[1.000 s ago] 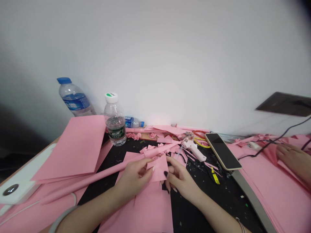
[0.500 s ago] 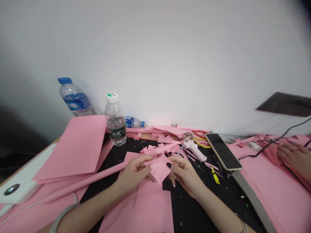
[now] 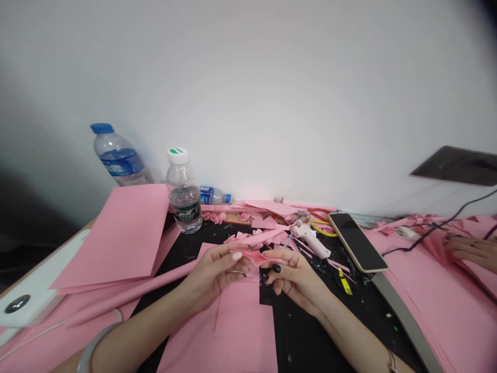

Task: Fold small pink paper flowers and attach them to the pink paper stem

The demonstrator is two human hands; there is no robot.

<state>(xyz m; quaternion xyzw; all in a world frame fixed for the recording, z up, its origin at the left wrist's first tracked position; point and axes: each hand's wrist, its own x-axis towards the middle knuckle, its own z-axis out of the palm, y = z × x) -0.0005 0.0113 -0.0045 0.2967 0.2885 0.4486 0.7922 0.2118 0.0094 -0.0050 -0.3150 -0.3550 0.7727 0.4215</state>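
Between my two hands is a small folded piece of pink paper point(image 3: 256, 257), seen nearly edge-on. My left hand point(image 3: 219, 267) pinches its left side between thumb and fingers. The right side is gripped by my right hand point(image 3: 293, 272), whose thumb has a dark nail. Below them, flat pink paper sheets point(image 3: 244, 326) lie on the black table surface point(image 3: 306, 342). A long rolled pink paper tube point(image 3: 166, 282) runs behind my left hand. Just beyond the right hand rests a white glue gun point(image 3: 312, 241), its nozzle pointing left.
A clear bottle with a white cap point(image 3: 184, 199) stands beside a stack of pink paper point(image 3: 120, 233). A blue-capped bottle point(image 3: 120, 158) leans behind. At right lie a phone point(image 3: 359, 242) and more pink sheets point(image 3: 438, 300), with another person's hand point(image 3: 473, 249) on them.
The folded paper has tilted from showing its pointed face to lying nearly edge-on, still held in both hands. The other person's hand has shifted slightly down.
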